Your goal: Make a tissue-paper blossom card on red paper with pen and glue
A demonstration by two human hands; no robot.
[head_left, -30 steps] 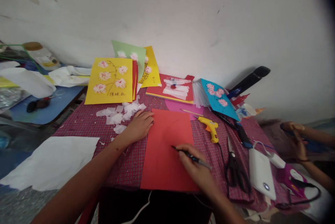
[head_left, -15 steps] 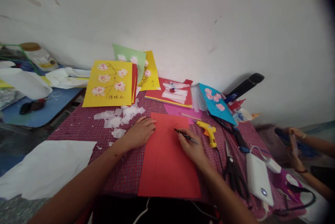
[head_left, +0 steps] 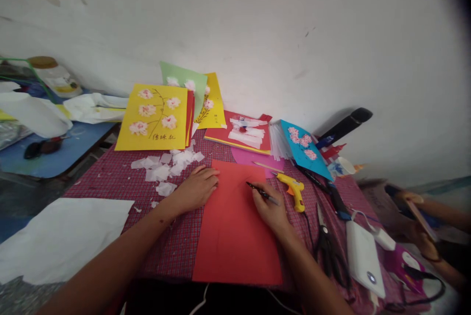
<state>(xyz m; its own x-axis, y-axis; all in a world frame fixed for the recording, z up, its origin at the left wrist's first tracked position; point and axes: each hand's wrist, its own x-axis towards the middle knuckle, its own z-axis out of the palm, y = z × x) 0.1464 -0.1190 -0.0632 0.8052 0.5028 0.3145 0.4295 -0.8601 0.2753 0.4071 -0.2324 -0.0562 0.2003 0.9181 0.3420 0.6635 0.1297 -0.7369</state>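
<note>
A sheet of red paper (head_left: 235, 236) lies upright in front of me on the checked tablecloth, with faint dark curved lines on it. My right hand (head_left: 270, 207) grips a black pen (head_left: 263, 192), its tip at or just above the upper right part of the sheet. At the sheet's upper left edge rests my left hand (head_left: 198, 187), laid flat with fingers stretched onto the paper. Small white paper pieces (head_left: 165, 168) are scattered beyond that hand. A yellow glue gun (head_left: 293, 190) lies right of the sheet, close to my right hand.
Yellow flower cards (head_left: 152, 116) lean at the back left; a blue one (head_left: 305, 148) stands back right. Black scissors (head_left: 327, 249) and a white power bank (head_left: 364, 256) lie at right. White paper (head_left: 69, 236) covers the left front. Another person's hands (head_left: 423, 231) hold a phone at far right.
The view has shifted very slightly. My right hand and the pen stay almost in place over the red paper, and my left hand keeps still. The other person's hands have moved lower.
</note>
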